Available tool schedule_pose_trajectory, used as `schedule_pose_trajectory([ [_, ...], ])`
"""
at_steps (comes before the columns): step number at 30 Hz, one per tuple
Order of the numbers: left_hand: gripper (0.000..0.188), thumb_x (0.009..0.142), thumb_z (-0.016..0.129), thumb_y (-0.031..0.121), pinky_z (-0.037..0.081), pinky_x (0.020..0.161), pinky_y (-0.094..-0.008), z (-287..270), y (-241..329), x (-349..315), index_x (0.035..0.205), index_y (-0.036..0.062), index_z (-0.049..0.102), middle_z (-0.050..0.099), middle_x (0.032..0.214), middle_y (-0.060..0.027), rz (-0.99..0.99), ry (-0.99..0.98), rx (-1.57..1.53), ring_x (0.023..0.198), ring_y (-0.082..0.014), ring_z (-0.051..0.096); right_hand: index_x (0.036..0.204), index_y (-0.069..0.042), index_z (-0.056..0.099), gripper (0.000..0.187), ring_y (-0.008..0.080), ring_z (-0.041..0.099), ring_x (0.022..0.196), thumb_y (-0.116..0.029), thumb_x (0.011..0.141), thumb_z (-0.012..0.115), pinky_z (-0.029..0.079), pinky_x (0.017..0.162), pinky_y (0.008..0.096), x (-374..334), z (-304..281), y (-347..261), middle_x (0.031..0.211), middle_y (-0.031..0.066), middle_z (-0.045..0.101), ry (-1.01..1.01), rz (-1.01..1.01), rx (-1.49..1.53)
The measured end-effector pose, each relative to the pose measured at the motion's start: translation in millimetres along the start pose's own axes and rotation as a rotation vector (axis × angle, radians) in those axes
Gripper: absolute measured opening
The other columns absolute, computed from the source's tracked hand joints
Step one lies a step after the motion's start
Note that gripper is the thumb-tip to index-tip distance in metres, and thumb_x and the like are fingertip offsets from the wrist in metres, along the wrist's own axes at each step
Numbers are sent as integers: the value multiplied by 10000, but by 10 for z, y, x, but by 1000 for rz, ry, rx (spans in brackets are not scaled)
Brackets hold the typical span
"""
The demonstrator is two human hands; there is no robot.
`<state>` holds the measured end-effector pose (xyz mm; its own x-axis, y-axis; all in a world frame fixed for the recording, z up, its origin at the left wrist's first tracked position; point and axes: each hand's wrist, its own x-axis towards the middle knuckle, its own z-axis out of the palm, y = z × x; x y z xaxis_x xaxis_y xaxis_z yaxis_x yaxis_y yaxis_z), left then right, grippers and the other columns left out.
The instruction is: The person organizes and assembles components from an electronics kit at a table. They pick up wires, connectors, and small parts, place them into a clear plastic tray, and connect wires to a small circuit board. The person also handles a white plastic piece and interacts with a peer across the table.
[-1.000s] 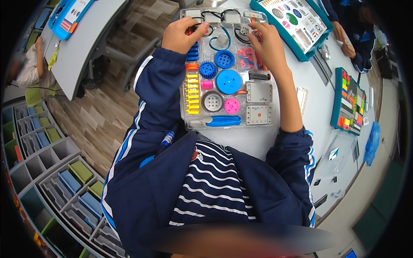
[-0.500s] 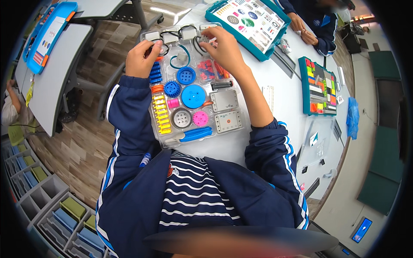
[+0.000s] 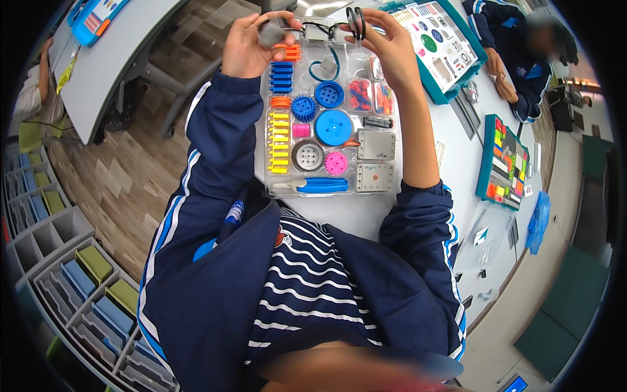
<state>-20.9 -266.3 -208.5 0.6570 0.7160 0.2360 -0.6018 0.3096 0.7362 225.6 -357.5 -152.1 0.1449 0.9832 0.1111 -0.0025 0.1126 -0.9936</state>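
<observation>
My left hand (image 3: 247,51), at the far left corner of a clear plastic parts tray (image 3: 356,60), holds a small grey block (image 3: 271,31), blurred by motion, with a black cable (image 3: 317,27) running from it. My right hand (image 3: 392,49) is above the far right corner, its fingers closed on a looped black cable (image 3: 356,23). Whether both cable parts are one piece, I cannot tell. Below my hands lie a teal cable (image 3: 324,67), blue connectors (image 3: 281,77), a blue gear (image 3: 304,108), a large blue wheel (image 3: 333,127) and red parts (image 3: 360,96).
Nearer in the tray are yellow pieces (image 3: 279,145), a grey wheel (image 3: 307,156), a pink gear (image 3: 336,163) and a blue-handled tool (image 3: 323,185). Right of it stand a teal case (image 3: 480,60) and a box of colourful parts (image 3: 506,163). Another person's hands (image 3: 499,77) rest beyond.
Both hands have moved away from me, toward the tray's far edge. A grey block now shows in my left hand, and the cable loop stands raised in my right. The view has shifted.
</observation>
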Motion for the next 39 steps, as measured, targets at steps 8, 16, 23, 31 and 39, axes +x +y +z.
schedule_pose_trajectory([
  [8, 242, 903, 633, 261, 519, 805, -316, 241, -309, 119, 1024, 82, 741, 698, 949, -69, 135, 216, 1127, 860, -207, 683, 1237, 8, 620, 390, 203, 710, 959, -152, 895, 716, 552, 869, 304, 84, -117, 126, 1083, 161, 701, 26, -90, -157],
  [16, 238, 839, 666, 261, 518, 801, -407, 440, -374, 59, 1031, 151, 754, 666, 977, -69, 233, -52, 1523, 914, -286, 653, 1159, 15, 670, 361, 158, 698, 920, -149, 852, 766, 547, 780, 261, 146, -123, 309, 1036, 111, 711, 45, -106, -237],
  [23, 250, 861, 668, 241, 533, 768, -382, 593, -318, -280, 1087, 168, 744, 668, 993, -51, 195, -33, 1529, 864, -270, 662, 1131, -81, 723, 308, 195, 706, 943, -108, 826, 757, 580, 803, 313, 148, 96, 319, 1079, 104, 716, -252, -326, -562],
  [31, 302, 862, 698, 171, 537, 787, -340, 679, -344, -401, 1163, 156, 718, 671, 1021, -38, 187, -18, 1471, 899, -249, 667, 1133, -126, 736, 385, 226, 631, 972, 8, 774, 699, 561, 830, 340, 281, 136, 342, 1086, 79, 699, -420, -610, -1020],
  [39, 283, 884, 704, 168, 523, 783, -308, 649, -391, -350, 1152, 76, 707, 675, 1018, -99, 295, 64, 1340, 902, -237, 672, 1123, -93, 730, 318, 222, 674, 893, 20, 832, 668, 564, 818, 335, 282, 144, 259, 1133, 86, 683, -376, -448, -794],
])
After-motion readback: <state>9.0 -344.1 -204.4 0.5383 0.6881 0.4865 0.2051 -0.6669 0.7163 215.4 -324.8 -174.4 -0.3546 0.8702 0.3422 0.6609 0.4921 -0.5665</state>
